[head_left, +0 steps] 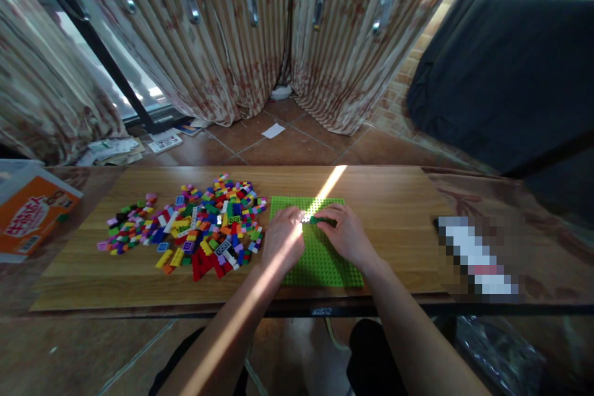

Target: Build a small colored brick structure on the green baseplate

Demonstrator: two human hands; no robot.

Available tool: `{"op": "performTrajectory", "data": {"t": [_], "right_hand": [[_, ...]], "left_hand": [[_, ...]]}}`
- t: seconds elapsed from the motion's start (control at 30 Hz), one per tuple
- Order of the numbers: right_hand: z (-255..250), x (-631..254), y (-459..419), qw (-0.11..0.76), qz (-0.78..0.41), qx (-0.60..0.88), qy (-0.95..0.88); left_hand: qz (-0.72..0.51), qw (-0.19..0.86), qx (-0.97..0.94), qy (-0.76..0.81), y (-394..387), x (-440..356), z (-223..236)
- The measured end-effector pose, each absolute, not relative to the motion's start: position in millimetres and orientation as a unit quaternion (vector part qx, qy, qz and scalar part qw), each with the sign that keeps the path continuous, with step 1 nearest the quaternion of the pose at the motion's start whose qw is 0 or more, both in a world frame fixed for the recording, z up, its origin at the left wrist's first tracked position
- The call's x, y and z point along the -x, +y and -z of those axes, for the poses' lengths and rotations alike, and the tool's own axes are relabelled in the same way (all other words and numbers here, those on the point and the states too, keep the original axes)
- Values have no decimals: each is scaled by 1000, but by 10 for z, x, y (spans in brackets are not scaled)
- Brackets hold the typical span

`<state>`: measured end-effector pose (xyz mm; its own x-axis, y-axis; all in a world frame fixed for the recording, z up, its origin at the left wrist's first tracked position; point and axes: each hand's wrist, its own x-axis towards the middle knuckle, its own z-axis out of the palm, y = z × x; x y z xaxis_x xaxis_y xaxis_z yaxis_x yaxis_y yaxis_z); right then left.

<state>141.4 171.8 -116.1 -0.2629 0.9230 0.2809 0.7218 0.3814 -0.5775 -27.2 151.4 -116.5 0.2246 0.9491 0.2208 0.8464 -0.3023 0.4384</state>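
A light green studded baseplate (320,269) lies on the wooden board, under both hands. My right hand (346,232) pinches a small dark green toy brick (316,220) above the plate's upper middle. Opposite it, my left hand (283,240) rests over the plate's left side with its fingers drawn together. A small bright white patch shows at the left fingertips, in a strip of sunlight; whether it is a brick in the fingers I cannot tell. The two hands' fingertips almost meet.
A wide pile of mixed coloured bricks (204,223) spreads over the board (394,210) left of the plate. An orange-labelled plastic box (34,213) stands at the far left. A blurred-out pale object (477,257) lies at the right. Curtains (223,43) hang behind.
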Motion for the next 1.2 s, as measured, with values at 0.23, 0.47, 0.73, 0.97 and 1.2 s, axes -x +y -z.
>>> {"op": "performTrajectory", "data": {"t": [0.23,0.47,0.73,0.97,1.2], "right_hand": [[1169,-1400,1731,310,-172,523,-775],[1134,-1389,1704,301,-182,525,-775],[1145,-1400,1719,293,-184,533,-772],[1114,-1432,1795,316,-214,572,-726],[1206,-1401,1796,311,-173,601,-715]], "left_hand": [[-238,116,-780,567,1482,265,1140],[-219,103,-791,561,1415,243,1095],[-143,46,-793,590,1261,94,1027],[-109,24,-788,606,1204,27,939],[-159,61,-771,613,1210,12,940]]}}
